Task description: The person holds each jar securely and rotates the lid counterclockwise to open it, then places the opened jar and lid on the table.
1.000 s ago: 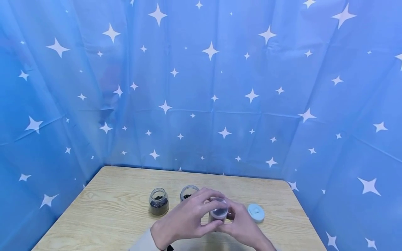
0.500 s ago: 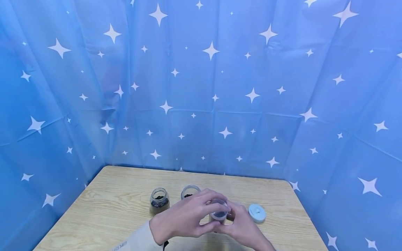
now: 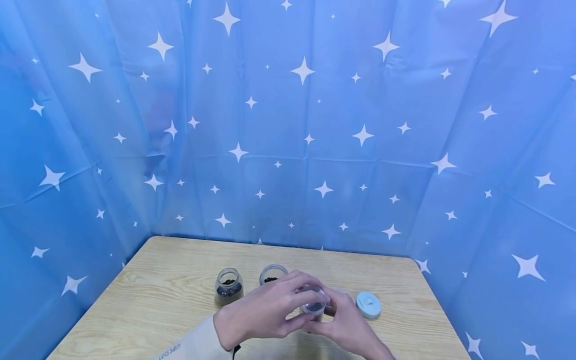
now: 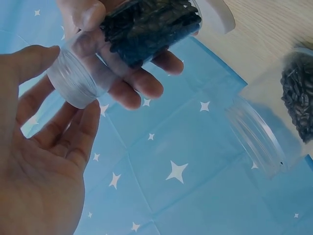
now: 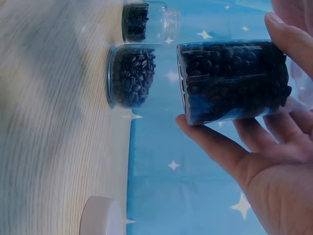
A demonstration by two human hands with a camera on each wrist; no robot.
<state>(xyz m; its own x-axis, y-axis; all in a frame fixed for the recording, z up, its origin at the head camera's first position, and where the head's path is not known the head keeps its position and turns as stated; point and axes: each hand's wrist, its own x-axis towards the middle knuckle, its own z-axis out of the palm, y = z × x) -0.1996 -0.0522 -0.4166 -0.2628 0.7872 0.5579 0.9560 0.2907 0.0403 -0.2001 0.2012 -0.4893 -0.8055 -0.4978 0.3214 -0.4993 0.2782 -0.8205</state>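
Both hands hold one clear jar [image 3: 315, 306] of dark beans or seeds near the table's front. My left hand [image 3: 270, 309] reaches over from the left and holds its mouth end between thumb and fingers. In the left wrist view, this hand [image 4: 46, 156] is around a clear ribbed band [image 4: 73, 78], either the neck or a cap; I cannot tell which. The right hand [image 3: 344, 322] grips the jar's body from the other side. As seen in the right wrist view, its fingers [image 5: 215, 147] support the jar, which the dark contents mostly fill.
Two open glass jars with dark contents stand on the wooden table: one on the left [image 3: 228, 289], one behind the left hand [image 3: 273, 272]. A light blue round lid [image 3: 368, 305] lies right of the right hand. A blue star-patterned curtain [image 3: 279, 125] surrounds the table.
More of the left sleeve has come into view as the left wrist shifts slightly. Both hands stay on the jar; the other jars and the lid stay where they were.
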